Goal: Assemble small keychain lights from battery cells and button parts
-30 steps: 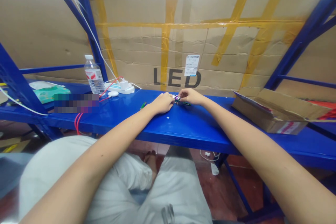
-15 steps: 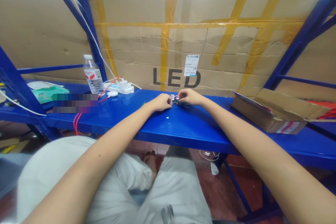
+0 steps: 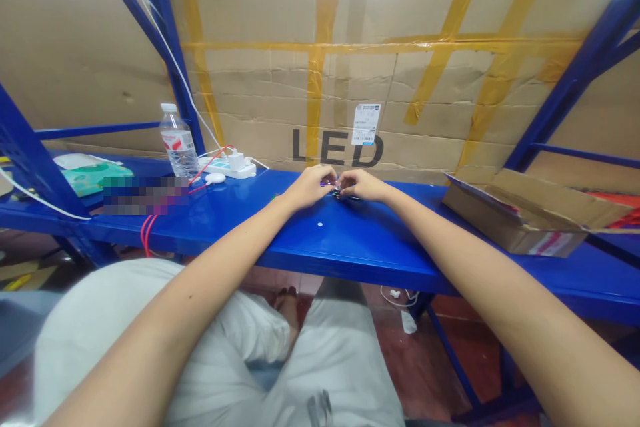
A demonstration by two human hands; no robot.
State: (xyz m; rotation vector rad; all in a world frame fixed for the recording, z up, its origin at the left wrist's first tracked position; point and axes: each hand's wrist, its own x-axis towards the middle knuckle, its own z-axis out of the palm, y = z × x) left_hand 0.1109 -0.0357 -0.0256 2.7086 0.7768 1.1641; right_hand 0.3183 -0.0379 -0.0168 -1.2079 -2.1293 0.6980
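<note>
At the back of the blue shelf [image 3: 340, 240], both hands close in on a small shiny object [image 3: 337, 193] with silver and purple on it. Fingers cover most of it, so its kind cannot be made out. My left hand [image 3: 311, 187] has its fingers curled and pressed together at the object's left side. From the right, my right hand [image 3: 364, 185] pinches at it with bent fingers. A dark thin piece [image 3: 353, 198] shows just under the right fingers. A bit of green [image 3: 273, 199] peeks out beside my left wrist.
On the left stand a water bottle [image 3: 177, 143], a power strip [image 3: 227, 167] with cables and a tissue pack [image 3: 97, 178]. An opened cardboard box [image 3: 520, 213] lies to the right. Behind the shelf rises a large taped carton [image 3: 260, 93]; blue posts [image 3: 565, 90] frame both sides.
My left hand has moved slightly up and right, closing its fingers on the small object and covering more of it. My right hand stays almost still.
</note>
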